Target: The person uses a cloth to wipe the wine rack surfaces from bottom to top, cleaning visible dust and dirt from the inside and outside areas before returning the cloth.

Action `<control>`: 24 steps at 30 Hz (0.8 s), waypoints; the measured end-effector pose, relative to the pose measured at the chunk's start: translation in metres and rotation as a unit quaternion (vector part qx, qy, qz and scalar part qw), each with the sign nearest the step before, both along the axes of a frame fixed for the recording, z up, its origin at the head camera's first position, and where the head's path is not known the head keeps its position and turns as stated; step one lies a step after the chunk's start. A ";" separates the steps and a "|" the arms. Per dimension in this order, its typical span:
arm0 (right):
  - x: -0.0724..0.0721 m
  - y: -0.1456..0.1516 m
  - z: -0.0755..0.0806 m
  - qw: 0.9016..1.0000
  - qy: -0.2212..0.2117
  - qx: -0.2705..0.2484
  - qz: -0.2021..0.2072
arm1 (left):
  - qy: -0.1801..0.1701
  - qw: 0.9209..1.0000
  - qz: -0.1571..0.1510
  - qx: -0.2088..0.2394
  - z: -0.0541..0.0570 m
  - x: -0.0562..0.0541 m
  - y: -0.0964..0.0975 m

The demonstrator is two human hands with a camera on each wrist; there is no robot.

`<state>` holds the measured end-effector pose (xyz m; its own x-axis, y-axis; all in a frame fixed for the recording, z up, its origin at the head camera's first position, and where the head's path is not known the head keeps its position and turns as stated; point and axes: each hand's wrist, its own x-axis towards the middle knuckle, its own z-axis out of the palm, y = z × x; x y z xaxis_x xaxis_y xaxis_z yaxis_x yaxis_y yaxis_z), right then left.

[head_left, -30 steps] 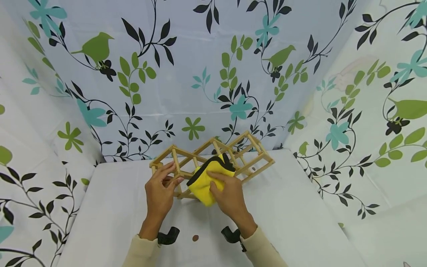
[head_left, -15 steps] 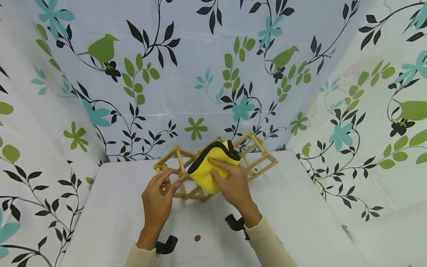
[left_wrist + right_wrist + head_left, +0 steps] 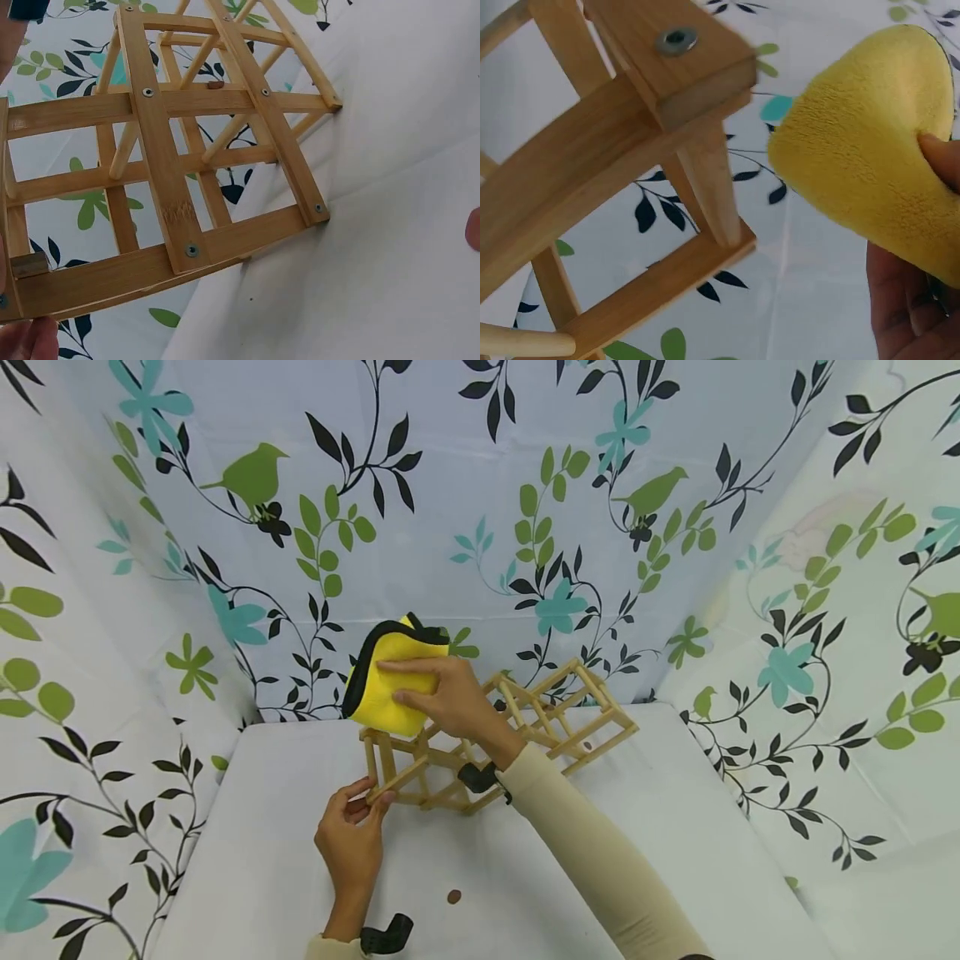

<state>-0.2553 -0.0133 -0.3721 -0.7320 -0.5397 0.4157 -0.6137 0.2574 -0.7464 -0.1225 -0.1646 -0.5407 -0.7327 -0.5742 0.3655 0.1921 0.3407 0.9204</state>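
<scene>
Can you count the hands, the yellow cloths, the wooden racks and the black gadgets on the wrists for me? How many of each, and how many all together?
Left hand and right hand: 2
Yellow cloth: 1
Wooden rack: 1
Left wrist gadget and right wrist gadget: 2
Total: 6

The desk (image 3: 675, 810) is white, with a matte surface. Across its far part a wooden rack (image 3: 166, 176) of flat slats and round rods rests at a slant. The near part shows a small brown oval spot (image 3: 453, 897); whether mark or loose piece is unclear.
</scene>
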 end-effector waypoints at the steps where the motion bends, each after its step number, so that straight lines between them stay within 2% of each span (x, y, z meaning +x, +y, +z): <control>1: -0.004 -0.006 -0.001 1.000 0.003 0.030 -0.004 | -0.002 1.000 -0.004 0.015 -0.002 0.000 0.001; 3: -0.010 -0.018 -0.003 0.993 0.010 0.111 -0.022 | -0.001 0.999 -0.014 0.041 -0.004 -0.001 0.002; 5: -0.014 -0.028 -0.007 0.976 0.026 0.214 -0.039 | 0.005 0.998 -0.022 0.061 -0.006 -0.001 0.004; 9: -0.018 -0.041 -0.014 0.916 0.092 0.390 -0.031 | 0.018 0.997 -0.029 0.073 -0.007 -0.002 0.006; 10: -0.018 -0.043 -0.015 0.901 0.112 0.419 -0.024 | 0.019 0.997 -0.030 0.073 -0.007 -0.002 0.006; 12: -0.018 -0.045 -0.014 0.878 0.149 0.454 -0.013 | 0.023 0.997 -0.033 0.073 -0.006 -0.002 0.007; 14: -0.019 -0.048 -0.013 0.866 0.186 0.463 -0.015 | 0.027 0.996 -0.034 0.073 -0.003 -0.002 0.007; 16: -0.023 -0.050 -0.013 0.865 0.231 0.444 -0.027 | 0.027 0.996 -0.033 0.073 -0.001 -0.003 0.007; 19: -0.030 -0.049 -0.011 0.882 0.287 0.368 -0.068 | 0.020 0.996 -0.035 0.080 0.000 -0.004 0.006; 22: -0.031 -0.044 -0.003 0.906 0.269 0.315 -0.087 | 0.015 0.996 -0.041 0.082 -0.002 -0.005 0.004; 23: -0.030 -0.043 -0.001 0.912 0.249 0.317 -0.080 | 0.017 0.996 -0.042 0.082 -0.002 -0.005 0.003; 24: -0.029 -0.044 0.001 0.912 0.227 0.336 -0.066 | 0.019 0.996 -0.042 0.082 -0.002 -0.005 0.002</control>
